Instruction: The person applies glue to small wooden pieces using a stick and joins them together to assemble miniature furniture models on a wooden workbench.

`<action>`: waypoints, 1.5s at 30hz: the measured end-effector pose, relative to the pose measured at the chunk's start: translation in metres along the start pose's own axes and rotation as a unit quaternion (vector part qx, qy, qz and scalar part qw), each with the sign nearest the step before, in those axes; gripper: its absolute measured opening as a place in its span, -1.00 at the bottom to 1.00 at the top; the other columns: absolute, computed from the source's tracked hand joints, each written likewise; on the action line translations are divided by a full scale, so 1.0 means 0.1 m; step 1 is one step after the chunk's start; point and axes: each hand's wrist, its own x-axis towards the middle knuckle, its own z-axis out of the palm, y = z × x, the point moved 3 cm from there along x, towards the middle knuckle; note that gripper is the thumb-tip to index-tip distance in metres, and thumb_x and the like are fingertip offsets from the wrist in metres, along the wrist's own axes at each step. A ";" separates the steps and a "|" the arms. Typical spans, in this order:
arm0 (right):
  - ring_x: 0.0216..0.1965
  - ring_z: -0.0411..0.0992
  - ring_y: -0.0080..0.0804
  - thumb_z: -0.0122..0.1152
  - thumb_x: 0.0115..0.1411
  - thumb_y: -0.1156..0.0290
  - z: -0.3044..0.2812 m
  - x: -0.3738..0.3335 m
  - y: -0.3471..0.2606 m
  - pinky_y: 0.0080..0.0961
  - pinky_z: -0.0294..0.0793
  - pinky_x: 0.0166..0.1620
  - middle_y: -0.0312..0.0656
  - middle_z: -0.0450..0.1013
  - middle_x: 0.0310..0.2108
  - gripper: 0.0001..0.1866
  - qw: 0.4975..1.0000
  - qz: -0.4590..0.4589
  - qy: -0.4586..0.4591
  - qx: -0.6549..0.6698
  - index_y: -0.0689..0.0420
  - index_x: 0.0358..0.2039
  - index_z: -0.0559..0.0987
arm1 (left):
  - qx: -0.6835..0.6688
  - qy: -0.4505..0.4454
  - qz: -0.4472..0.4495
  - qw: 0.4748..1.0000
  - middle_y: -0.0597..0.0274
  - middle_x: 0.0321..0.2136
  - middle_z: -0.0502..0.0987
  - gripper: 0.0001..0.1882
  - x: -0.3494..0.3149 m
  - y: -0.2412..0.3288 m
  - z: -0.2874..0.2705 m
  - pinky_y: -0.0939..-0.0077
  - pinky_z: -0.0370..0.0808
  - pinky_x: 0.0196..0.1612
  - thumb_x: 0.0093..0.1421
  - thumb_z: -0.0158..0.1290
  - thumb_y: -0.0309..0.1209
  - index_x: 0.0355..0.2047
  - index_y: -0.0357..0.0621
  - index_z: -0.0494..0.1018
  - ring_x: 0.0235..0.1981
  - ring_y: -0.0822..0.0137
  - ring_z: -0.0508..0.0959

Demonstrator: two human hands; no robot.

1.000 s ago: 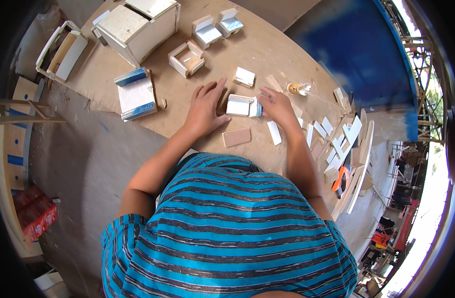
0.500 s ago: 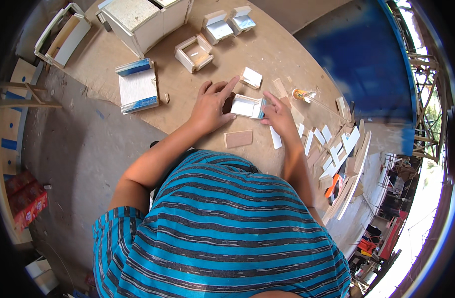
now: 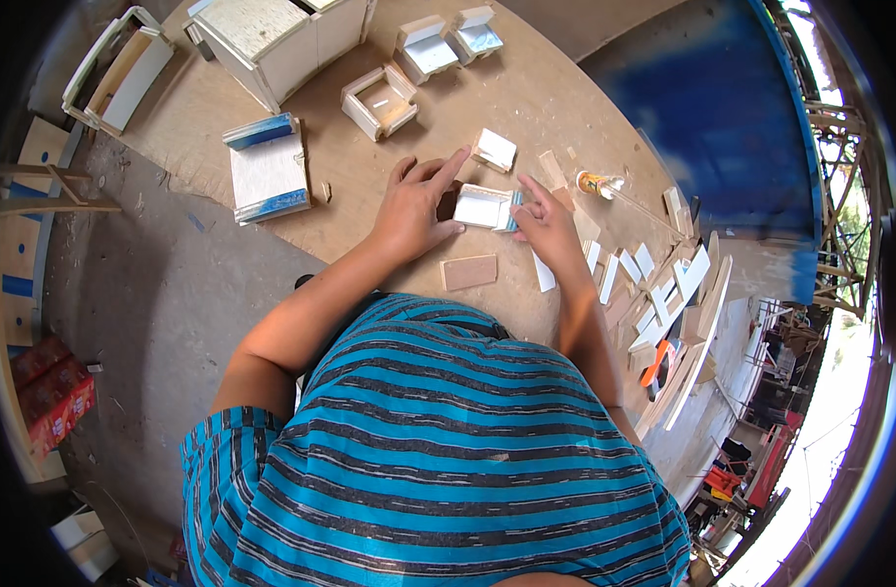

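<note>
Between my hands on the brown worktop lies a small white wooden tray-like piece (image 3: 482, 207) with raised edges and a blue-streaked right end. My left hand (image 3: 409, 207) is open around its left end, index finger stretched away and thumb beside the near corner. At the blue-streaked end, my right hand (image 3: 549, 223) has its thumb and fingertips against the piece, with the index finger raised. Just beyond sits a white-topped wooden block (image 3: 495, 151). A flat brown rectangular block (image 3: 468, 273) lies nearer to me.
Toy-sized wooden chairs (image 3: 428, 54), a square open frame (image 3: 379, 101), a blue-edged wooden piece (image 3: 270, 168) and a larger wooden cabinet (image 3: 262, 49) stand farther back. To the right are a small glue bottle (image 3: 597, 185), white offcuts (image 3: 663, 303) and an orange-handled tool (image 3: 653, 367).
The pieces and both hands keep nearly the same places. My right fingers have shifted slightly at the blue-streaked end, and the whole view has moved a little.
</note>
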 end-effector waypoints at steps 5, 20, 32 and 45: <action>-0.36 0.41 -0.64 0.14 0.19 0.43 -0.01 0.02 0.01 -0.66 0.50 -0.31 -0.26 0.48 -0.39 -0.39 1.000 0.005 -0.006 0.011 0.15 0.26 0.23 | 0.000 0.005 0.004 1.000 0.21 -0.21 0.58 0.10 0.00 0.01 -0.01 0.04 0.10 0.24 -0.24 0.36 -0.35 0.32 0.04 0.01 0.07 0.17 0.39; -0.41 0.48 -0.56 0.21 0.02 0.42 -0.04 0.00 0.24 -0.59 0.45 -0.33 -0.08 0.55 -0.39 -0.35 0.994 -0.079 0.059 -0.042 0.23 0.17 0.32 | 0.003 -0.016 0.000 1.000 0.19 -0.16 0.59 0.14 0.01 0.03 0.00 0.09 0.04 0.28 -0.25 0.36 -0.30 0.33 0.04 -0.03 0.09 0.14 0.38; -0.47 0.41 -0.41 0.07 -0.01 0.39 -0.69 -0.68 0.58 -0.44 0.38 -0.35 -0.11 0.45 -0.52 -0.68 0.975 0.071 -0.062 -0.201 0.07 -0.19 0.56 | 0.058 -0.011 -0.003 0.998 0.16 -0.11 0.56 0.13 0.02 -0.01 0.05 0.10 0.02 0.28 -0.23 0.37 -0.32 0.33 -0.03 -0.03 0.10 0.09 0.38; -0.32 0.48 -0.10 0.21 0.02 0.35 0.05 -0.86 0.33 -0.32 0.47 -0.25 -0.12 0.51 -0.37 -0.83 0.920 -0.249 0.049 -0.300 0.07 -0.34 0.58 | 0.057 -0.020 0.011 0.998 0.06 -0.13 0.55 0.09 0.03 -0.03 0.10 0.10 0.02 0.27 -0.21 0.34 -0.27 0.31 -0.12 0.00 0.06 0.09 0.40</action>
